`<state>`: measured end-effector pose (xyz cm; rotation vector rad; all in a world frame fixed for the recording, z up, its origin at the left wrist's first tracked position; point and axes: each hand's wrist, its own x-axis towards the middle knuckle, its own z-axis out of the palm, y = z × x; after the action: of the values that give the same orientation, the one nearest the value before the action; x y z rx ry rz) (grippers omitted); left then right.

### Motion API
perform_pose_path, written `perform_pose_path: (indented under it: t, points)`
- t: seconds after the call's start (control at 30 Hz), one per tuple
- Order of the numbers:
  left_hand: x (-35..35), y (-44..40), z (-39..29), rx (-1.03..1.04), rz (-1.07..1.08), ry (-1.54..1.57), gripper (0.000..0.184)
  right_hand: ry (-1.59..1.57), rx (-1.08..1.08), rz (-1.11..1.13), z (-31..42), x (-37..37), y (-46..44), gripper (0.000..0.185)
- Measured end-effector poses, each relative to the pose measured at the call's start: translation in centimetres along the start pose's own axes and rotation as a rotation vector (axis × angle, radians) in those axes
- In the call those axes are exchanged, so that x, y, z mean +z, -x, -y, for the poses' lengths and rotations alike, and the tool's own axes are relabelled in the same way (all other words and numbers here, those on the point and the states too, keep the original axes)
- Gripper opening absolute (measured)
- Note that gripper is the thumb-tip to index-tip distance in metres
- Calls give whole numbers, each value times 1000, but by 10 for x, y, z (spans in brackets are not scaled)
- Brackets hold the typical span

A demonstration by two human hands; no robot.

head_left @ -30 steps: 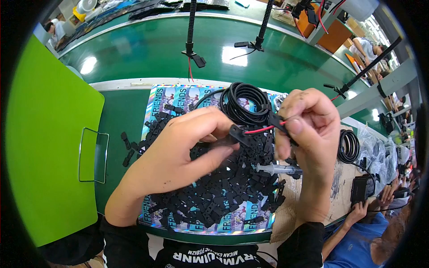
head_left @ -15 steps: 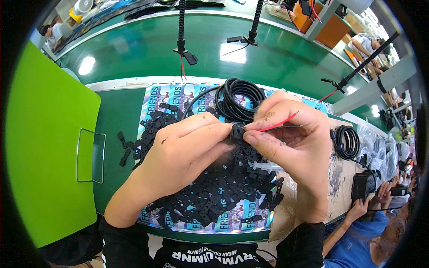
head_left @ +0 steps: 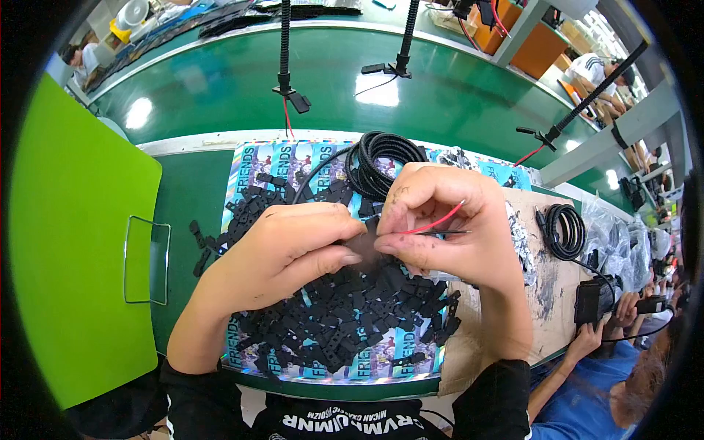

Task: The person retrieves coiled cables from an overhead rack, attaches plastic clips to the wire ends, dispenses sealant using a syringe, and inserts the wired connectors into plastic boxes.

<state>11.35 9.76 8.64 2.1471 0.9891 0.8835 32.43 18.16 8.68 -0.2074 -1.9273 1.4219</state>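
My right hand (head_left: 455,224) pinches a red wire (head_left: 445,218) and a thin black wire (head_left: 449,232) between thumb and fingers; their ends stick out to the right. Facing it, my left hand (head_left: 293,249) has thumb and forefinger closed around a small black plastic piece (head_left: 358,248), blurred and partly hidden. A narrow gap separates the two hands' fingertips. Below them spreads a pile of small black plastic pieces (head_left: 337,323) on a printed sheet (head_left: 315,372). Just behind my hands lies a coiled black cable (head_left: 372,169).
A bright green bin (head_left: 81,242) with a wire handle stands at left. Cardboard (head_left: 554,293) at right bears another coiled cable (head_left: 565,231) and a black box (head_left: 589,302). Flexible black stalks (head_left: 285,51) hang over the green table (head_left: 220,81). A co-worker in a blue sleeve (head_left: 587,389) sits close at right.
My hands have drawn slightly apart; the left fingertips moved left and down with the black piece. My right hand shifted a little left, still pinching the wires. The view has shifted slightly.
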Motion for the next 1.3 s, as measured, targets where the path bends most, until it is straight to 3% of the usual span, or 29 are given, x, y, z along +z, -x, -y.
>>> perform_pose_path:
  t: [0.1, 0.13, 0.17, 0.23, 0.27, 0.3, 0.37, 0.47, 0.6, 0.7, 0.73, 0.83, 0.97, 1.13, 1.23, 1.3]
  points:
    - [19, 15, 13, -30, -136, 29, 28, -55, 281, 27, 10, 7, -3, 9]
    - [29, 24, 11, -232, -223, 295, 34, -62, 326, 52, 8, 9, -5, 8]
    - [37, 32, 20, -249, -250, 550, 50, -96, 334, 59, 3, 14, -4, 10]
    - [36, 31, 6, -259, -426, 778, 63, -5, 361, 96, 1, 16, -5, 19]
    - [40, 35, 15, -267, -474, 623, 69, 73, 368, 113, 1, 14, -2, 23]
    - [38, 39, 18, -291, -478, 619, 64, 153, 374, 131, 3, 8, 3, 27]
    - [38, 49, 31, -267, -380, 627, 58, 474, 323, 264, 7, -14, 18, 40]
    - [45, 55, 28, -388, -289, 578, 47, 1124, 573, 548, 14, -25, 61, 42]
    - [50, 53, 29, -254, -147, 386, 51, 968, 635, 422, -2, -36, 82, 34]
    - [61, 52, 25, -375, -183, 638, 44, 742, 691, 189, 17, -49, 80, 27]
    - [59, 50, 26, -309, -129, 527, 41, 750, 588, 132, 24, -52, 77, 23]
    - [57, 45, 28, -156, -24, 322, 33, 177, 475, -125, 23, -63, 67, 15]
    - [64, 43, 26, -123, 6, 383, 29, 265, 654, 29, 24, -43, 47, 14]
    - [64, 43, 25, -146, 16, 426, 31, 930, 686, 214, 6, -39, 62, 17]
    - [66, 44, 27, -155, 16, 429, 32, 624, 754, 24, 27, -37, 49, 27]
    - [69, 46, 30, -140, 43, 421, 30, 182, 541, -21, 28, -35, 43, 46]
